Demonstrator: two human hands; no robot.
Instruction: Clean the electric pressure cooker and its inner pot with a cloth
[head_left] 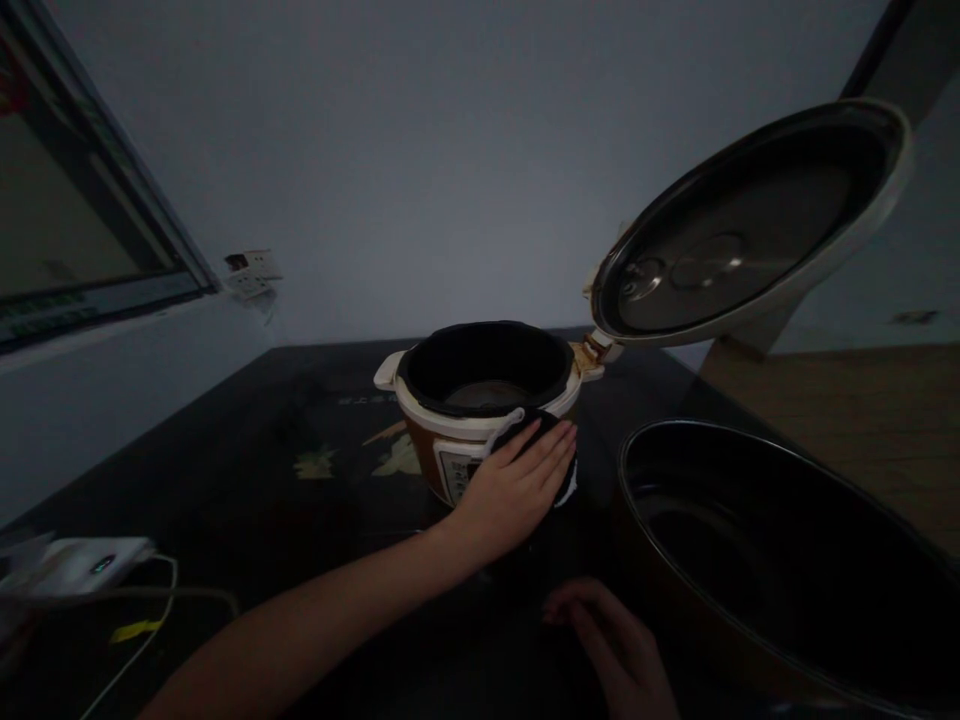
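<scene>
A white and brown electric pressure cooker stands on the dark tabletop, its hinged lid swung up to the right. Its dark inside shows a greyish round base. My left hand lies over a dark cloth with a whitish edge and presses it on the cooker's front right side, beside the control panel. Lower down, my right hand hovers over or rests on the table, its fingers loosely bent and nothing visible in them. It is nearest to a large dark pot.
The pot fills the lower right. At the left edge lie a white device with a small lit display, a white cable and a yellow tag. Wall sockets and a window are at the left; a wall stands behind.
</scene>
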